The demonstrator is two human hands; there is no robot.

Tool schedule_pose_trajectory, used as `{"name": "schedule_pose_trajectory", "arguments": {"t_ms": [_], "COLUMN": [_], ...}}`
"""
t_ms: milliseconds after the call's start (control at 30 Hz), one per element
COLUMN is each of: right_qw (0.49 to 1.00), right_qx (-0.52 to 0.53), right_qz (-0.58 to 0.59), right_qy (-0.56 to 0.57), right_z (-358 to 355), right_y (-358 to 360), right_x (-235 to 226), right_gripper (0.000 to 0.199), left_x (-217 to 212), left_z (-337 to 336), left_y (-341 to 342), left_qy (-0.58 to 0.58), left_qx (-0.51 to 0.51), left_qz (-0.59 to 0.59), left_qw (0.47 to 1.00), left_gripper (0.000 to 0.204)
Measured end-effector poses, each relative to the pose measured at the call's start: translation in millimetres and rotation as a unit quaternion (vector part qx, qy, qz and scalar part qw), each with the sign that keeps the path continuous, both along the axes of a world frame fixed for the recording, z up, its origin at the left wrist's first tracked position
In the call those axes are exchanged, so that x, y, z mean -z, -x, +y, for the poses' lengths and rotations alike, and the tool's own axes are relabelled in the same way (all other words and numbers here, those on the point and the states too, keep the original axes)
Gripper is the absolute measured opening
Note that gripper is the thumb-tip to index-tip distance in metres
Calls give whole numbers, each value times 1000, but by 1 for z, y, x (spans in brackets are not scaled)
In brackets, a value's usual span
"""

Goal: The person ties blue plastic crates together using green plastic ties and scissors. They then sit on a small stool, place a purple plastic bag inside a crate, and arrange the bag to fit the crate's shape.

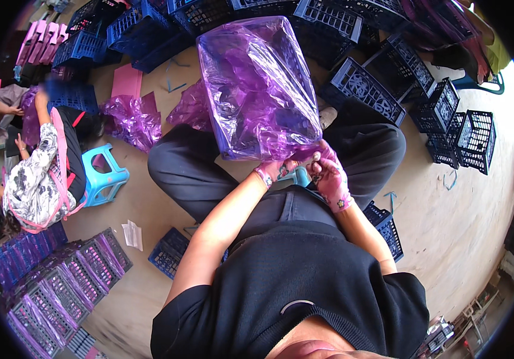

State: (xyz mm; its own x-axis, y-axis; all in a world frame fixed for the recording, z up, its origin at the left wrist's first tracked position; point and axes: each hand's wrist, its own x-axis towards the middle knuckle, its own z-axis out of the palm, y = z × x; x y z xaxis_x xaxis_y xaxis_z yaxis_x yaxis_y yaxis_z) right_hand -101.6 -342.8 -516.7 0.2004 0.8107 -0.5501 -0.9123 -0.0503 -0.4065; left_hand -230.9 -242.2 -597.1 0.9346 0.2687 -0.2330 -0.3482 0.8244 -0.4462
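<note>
A blue plastic crate [216, 128] stands between my knees, with a sheet or bag of shiny purple plastic film [251, 78] lining it and spilling over its rim. Both my hands are at its near edge, in thin pink patterned gloves. My left hand [279, 170] is closed on the gathered film near the crate's corner, its fingertips partly hidden by the film. Beside it, my right hand [331, 182] pinches a twist of the same film between thumb and fingers.
Blue crates [367, 90] are stacked along the far side and the right. More purple film [134, 119] lies on the floor at left, near a blue stool [104, 175] and a seated person [35, 173]. Packed crates [68, 287] stand at lower left. A blue crate [384, 227] is by my right hip.
</note>
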Motion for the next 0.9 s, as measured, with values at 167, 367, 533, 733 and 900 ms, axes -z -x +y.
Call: {"name": "schedule_pose_trajectory", "arguments": {"t_ms": [167,367,533,733,900], "right_qw": [953,771,959,991,945], "right_qx": [-207,-439,-270,20,-247], "right_qz": [-206,-462,-89,127,-212], "right_qy": [79,8,-3,-37,24], "right_z": [-7,-3,-3,-4,-4], "right_y": [-8,2,0,3,-5], "right_x": [56,13,2,4,21], "right_gripper": [19,29,16,26,39], "left_x": [50,28,19,-9,6], "left_z": [-19,-10,-13,-2,-11], "left_y": [5,14,5,-4,-1], "left_qy": [-581,-371,-366,-261,-274], "left_qx": [17,114,66,97,88], "left_qz": [264,218,269,157,228], "left_qw": [770,895,888,947,930], "left_gripper": [57,45,34,43,46]}}
